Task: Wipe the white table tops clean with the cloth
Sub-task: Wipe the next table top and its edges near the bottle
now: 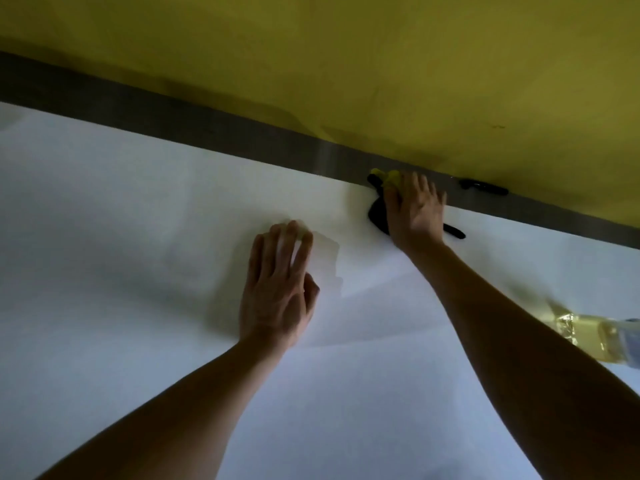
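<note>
Two bare hands on a white table top (121,209), seen from above. Left hand (277,289) open, flat on the surface mid-table, fingers spread. Right hand (414,207) at the far edge, palm down, pressing a black-and-yellow cloth (377,211) against the grey strip (173,112) below a yellow wall (346,46). Blurred clear bottle (609,341) of yellowish liquid at the right edge.
</note>
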A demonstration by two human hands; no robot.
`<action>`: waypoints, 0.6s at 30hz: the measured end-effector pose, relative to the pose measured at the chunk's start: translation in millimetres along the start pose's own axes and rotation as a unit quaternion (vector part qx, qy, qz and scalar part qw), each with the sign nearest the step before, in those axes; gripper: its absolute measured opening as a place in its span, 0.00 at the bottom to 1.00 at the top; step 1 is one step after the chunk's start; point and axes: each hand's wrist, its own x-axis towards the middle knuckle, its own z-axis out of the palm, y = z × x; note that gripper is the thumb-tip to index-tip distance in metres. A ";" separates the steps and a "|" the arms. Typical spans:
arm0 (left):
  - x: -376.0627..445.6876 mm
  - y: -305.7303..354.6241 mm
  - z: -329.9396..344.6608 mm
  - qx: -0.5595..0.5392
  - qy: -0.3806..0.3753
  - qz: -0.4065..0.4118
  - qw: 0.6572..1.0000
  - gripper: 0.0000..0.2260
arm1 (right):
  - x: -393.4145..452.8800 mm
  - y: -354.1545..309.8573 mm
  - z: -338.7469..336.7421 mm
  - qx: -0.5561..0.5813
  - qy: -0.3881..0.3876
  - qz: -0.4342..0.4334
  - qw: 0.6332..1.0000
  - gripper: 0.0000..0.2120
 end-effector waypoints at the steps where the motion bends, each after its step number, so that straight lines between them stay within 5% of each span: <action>1: 0.1 0.6 0.0 0.001 0.003 0.000 1.000 0.29 | 1.1 -10.7 1.7 0.006 -0.012 -0.022 1.000 0.19; 9: 2.8 6.0 -4.8 0.012 0.001 -0.016 1.000 0.31 | 14.8 -129.7 18.7 0.075 -0.111 -0.150 0.980 0.19; 18: 2.1 5.5 -4.9 -0.001 0.041 0.002 0.999 0.27 | -2.3 38.9 -19.1 0.023 -0.056 -0.050 0.997 0.19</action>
